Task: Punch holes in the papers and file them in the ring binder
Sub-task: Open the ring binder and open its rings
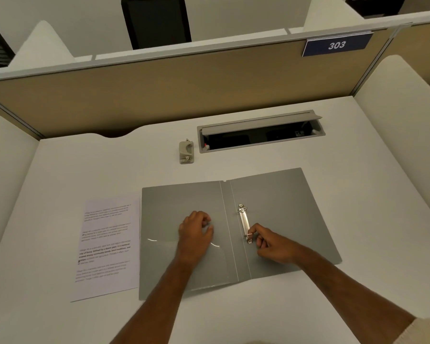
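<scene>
A grey ring binder [283, 202] lies open and flat on the white desk. Its metal ring mechanism [244, 222] runs along the right cover beside the spine. My right hand [271, 243] pinches the near ring of that mechanism with thumb and forefinger. My left hand [196, 232] rests on the left inside cover with its fingers curled and nothing in them. A stack of printed papers [107, 247] lies flat just left of the binder. A small beige hole punch [186, 151] stands further back, apart from both hands.
An open cable tray [258, 135] is set into the desk behind the binder, right of the punch. Beige partition walls [159, 90] close the desk at the back and sides. A sign reading 303 [336, 44] hangs on the back partition.
</scene>
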